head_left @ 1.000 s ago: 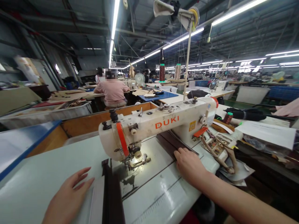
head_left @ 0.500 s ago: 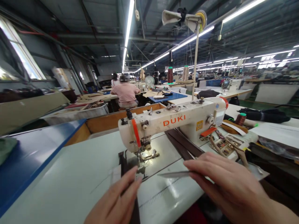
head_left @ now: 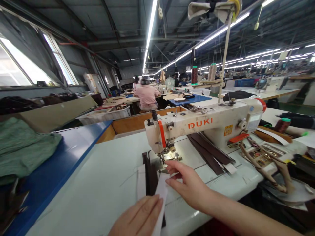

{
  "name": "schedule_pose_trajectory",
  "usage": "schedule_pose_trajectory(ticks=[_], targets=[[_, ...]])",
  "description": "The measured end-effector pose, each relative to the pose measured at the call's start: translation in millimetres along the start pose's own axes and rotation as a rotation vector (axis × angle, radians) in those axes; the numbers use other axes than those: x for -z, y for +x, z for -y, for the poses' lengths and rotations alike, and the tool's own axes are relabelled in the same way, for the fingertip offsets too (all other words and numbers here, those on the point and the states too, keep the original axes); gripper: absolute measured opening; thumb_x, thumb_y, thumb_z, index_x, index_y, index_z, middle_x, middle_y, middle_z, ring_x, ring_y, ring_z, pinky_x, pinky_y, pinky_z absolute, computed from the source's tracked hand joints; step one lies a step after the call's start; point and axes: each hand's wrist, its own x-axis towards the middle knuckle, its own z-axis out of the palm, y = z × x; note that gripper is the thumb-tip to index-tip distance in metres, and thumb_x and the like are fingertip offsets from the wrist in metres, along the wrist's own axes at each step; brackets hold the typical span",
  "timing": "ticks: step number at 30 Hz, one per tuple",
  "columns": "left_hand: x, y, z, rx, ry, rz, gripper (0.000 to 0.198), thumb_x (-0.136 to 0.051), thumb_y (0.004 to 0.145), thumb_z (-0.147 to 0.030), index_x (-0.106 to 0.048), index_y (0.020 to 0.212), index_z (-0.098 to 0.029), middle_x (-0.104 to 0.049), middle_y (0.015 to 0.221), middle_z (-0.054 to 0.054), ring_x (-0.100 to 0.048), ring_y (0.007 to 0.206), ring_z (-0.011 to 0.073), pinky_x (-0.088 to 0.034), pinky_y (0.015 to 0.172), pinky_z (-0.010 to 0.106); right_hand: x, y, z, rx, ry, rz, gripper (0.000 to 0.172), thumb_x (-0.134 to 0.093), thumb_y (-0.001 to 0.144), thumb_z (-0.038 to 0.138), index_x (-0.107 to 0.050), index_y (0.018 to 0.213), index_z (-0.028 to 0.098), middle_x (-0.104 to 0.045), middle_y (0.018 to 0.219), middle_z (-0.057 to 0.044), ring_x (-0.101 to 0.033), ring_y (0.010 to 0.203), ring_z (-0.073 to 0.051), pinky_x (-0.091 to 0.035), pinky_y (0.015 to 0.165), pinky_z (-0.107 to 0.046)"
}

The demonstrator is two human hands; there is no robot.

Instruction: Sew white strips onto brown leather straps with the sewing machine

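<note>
A cream DUKI sewing machine (head_left: 206, 126) stands on the pale table (head_left: 103, 183). A dark brown strip (head_left: 150, 175) lies under its presser foot (head_left: 169, 156) and runs toward me. My right hand (head_left: 189, 185) holds a white strip (head_left: 161, 193) by its far end, fingertips just below the presser foot. My left hand (head_left: 137, 218) pinches the near end of that white strip against the dark strip at the table's front edge. More dark brown strips (head_left: 209, 152) lie under the machine arm.
A blue-edged bench (head_left: 61, 157) with green cloth (head_left: 22, 147) lies to the left. Buckles and tan straps (head_left: 265, 160) clutter the right side. A wooden tray (head_left: 137, 122) sits behind the machine. A person in pink (head_left: 147, 96) sits at a far table. Thread cones (head_left: 194, 74) stand behind.
My right hand left the dark strips under the machine arm, picked up a white strip and carried it left to the presser foot. My left hand moved in to its near end. My head turned left.
</note>
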Motion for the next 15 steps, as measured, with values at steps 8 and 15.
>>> schedule_pose_trajectory(ticks=[8, 15], targets=[[-30.0, -7.3, 37.8, 0.158, 0.112, 0.058, 0.038, -0.04, 0.084, -0.013, -0.058, 0.116, -0.01, -0.068, 0.115, 0.016, -0.066, 0.105, 0.0254, -0.053, 0.093, 0.034, -19.2, -6.3, -18.4, 0.421, -0.528, 0.446, 0.047, -0.057, 0.091, 0.034, -0.053, 0.132, 0.011, -0.05, 0.14, -0.015, -0.041, 0.132, -0.027, -0.026, 0.115, -0.039], [-60.5, -9.4, 23.9, 0.3, 0.018, 0.111, 0.045, -0.039, 0.076, -0.006, -0.056, 0.117, -0.014, -0.071, 0.111, 0.012, -0.068, 0.1, 0.0207, -0.055, 0.088, 0.029, -34.7, -6.7, -33.2, 0.544, -0.753, 0.464, 0.046, -0.055, 0.088, 0.035, -0.055, 0.126, 0.008, -0.052, 0.136, -0.017, -0.043, 0.129, -0.029, -0.025, 0.115, -0.037]])
